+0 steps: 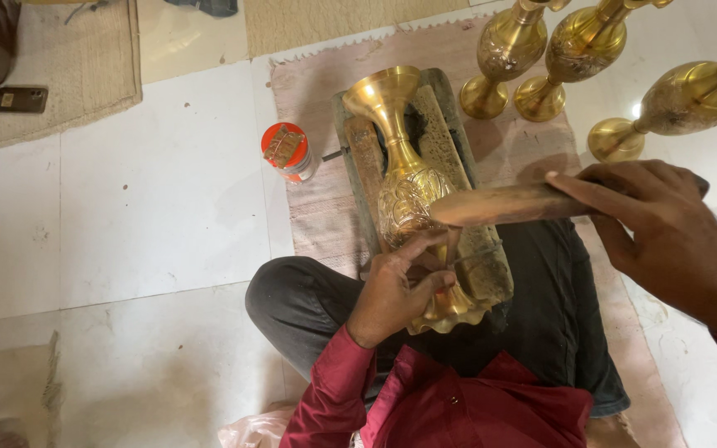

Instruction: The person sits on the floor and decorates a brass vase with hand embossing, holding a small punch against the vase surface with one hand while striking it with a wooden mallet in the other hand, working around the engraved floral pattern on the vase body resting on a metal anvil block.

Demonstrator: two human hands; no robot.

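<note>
1. A brass vase (404,191) lies on its side in a dark wooden cradle (441,124) on a pink mat (325,199) on the floor, just in front of the seated person's crossed legs.
2. Its long axis runs almost straight away from the person: the flared mouth points to the far end and the base sits near the lap.
3. The left hand (396,290) is closed around a thin metal tool (458,259) whose tip meets the vase's lower belly, beside the base.
4. The right hand (665,232) grips a worn wooden stick (508,203), held level with its far end over the tool.
5. Engraved pattern already covers the belly; the neck and mouth look plain. I judge the work partly done.
6. Three similar brass vases (574,46) stand at the mat's far right, and an orange-lidded jar (286,149) sits to the left.
</note>
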